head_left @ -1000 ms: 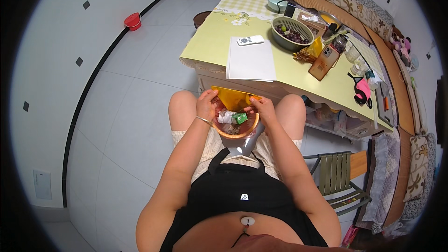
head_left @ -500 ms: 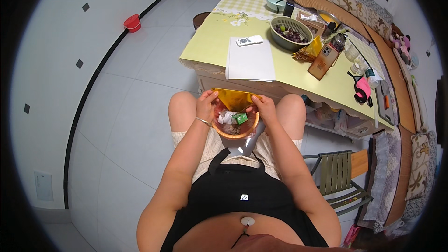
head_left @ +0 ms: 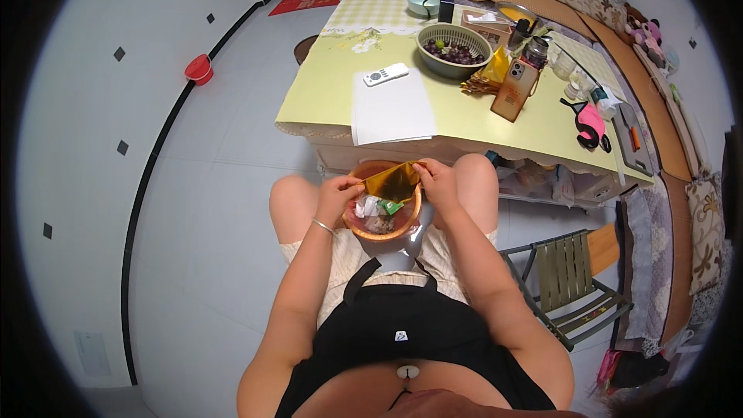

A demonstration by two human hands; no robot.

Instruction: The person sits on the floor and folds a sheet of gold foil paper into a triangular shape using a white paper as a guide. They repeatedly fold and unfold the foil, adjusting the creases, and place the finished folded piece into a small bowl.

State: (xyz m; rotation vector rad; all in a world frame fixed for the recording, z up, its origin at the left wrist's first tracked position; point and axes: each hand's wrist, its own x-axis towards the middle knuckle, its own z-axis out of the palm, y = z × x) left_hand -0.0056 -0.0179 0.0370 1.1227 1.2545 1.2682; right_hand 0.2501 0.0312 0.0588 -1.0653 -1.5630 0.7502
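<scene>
Now the left grip (head_left: 338,195) and right grip (head_left: 436,183) pinch opposite ends of a gold packet (head_left: 395,181), stretched between them. The bin (head_left: 377,238) sits just below; a loosened pinch could drop the packet onto the rubbish (head_left: 368,207), and uneven pulling might tear it.

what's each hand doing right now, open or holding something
Left hand: closed, pinching the left end of a golden sheet.
Right hand: closed, pinching that sheet near its upper right corner.
</scene>
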